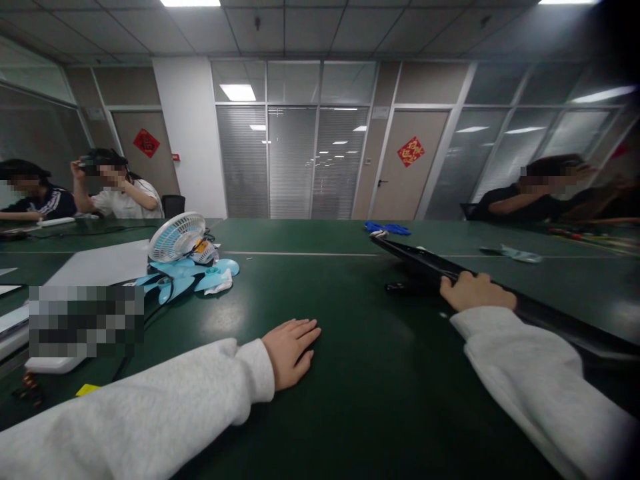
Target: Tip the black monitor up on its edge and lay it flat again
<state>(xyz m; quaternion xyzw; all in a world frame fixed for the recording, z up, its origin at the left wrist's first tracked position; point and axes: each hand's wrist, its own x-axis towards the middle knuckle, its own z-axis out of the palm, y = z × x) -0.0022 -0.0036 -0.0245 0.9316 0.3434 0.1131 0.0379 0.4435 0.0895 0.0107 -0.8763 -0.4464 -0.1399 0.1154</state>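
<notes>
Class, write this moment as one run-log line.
left hand: palm-down on dark green tabletop | right hand: on long black object | at left: round white fan cage, light-blue plastic blades

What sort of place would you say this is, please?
It looks like an office meeting room or shared workroom, judging by the long green table, the glass wall behind it and the tiled ceiling.

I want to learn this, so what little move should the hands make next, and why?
Perhaps slide the left hand across the green table to the long black object. Only the right hand is on it, while the left lies palm down, fingers spread, so a second hand would probably help steady it.
</notes>
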